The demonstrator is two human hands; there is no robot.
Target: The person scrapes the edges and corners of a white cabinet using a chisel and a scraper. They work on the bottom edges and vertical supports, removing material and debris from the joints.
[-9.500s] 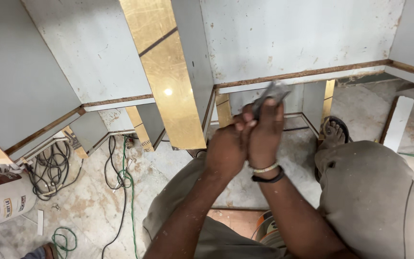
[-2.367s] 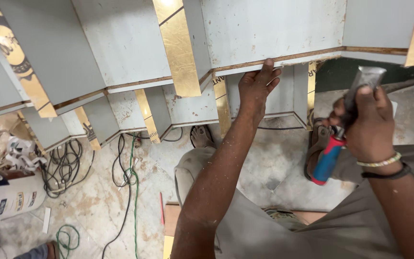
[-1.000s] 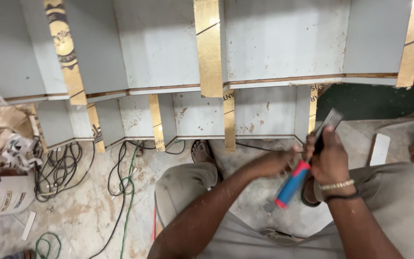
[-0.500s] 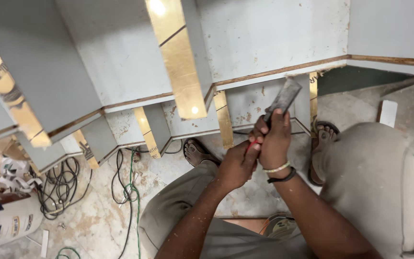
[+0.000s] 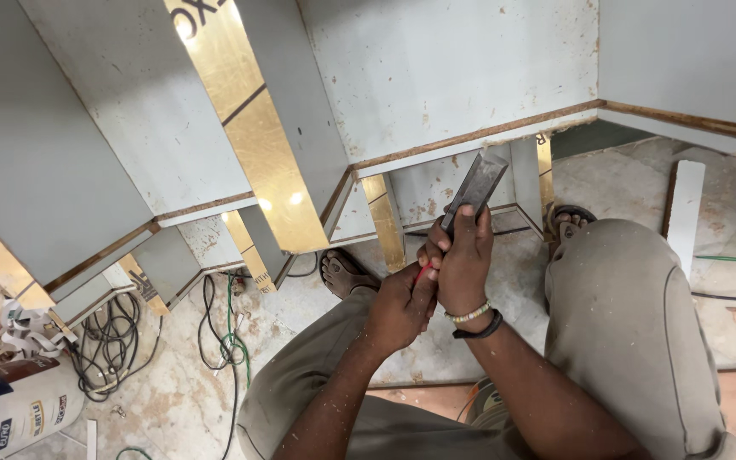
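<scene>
The flat dark steel chisel (image 5: 476,189) is held at an angle, blade end up and to the right, its tip close under the brown-edged lip of the grey laminate panel (image 5: 462,81); whether it touches the lip cannot be told. The right hand (image 5: 463,264) is wrapped around the lower blade and the top of the handle, grip clamped tight on the tool. A beaded band and a black band sit on that wrist. The left hand (image 5: 400,308) lies against the right from below and to the left, fingers curled round the red handle end (image 5: 423,273), of which only a sliver shows; grip clamped there as well.

Left of the grip, a shiny gold strip (image 5: 257,136) runs diagonally down the grey panels. Directly below and behind the grip are the person's knees in grey trousers (image 5: 632,315), with a sandalled foot (image 5: 344,273) to the lower left and another to the right. The speckled stone floor (image 5: 172,375) lies beneath. Further left of the grip, black and green cables (image 5: 215,341) trail over the floor, and a white plastic bucket (image 5: 10,417) stands at the far lower left. A white board offcut (image 5: 685,213) lies well to the right.
</scene>
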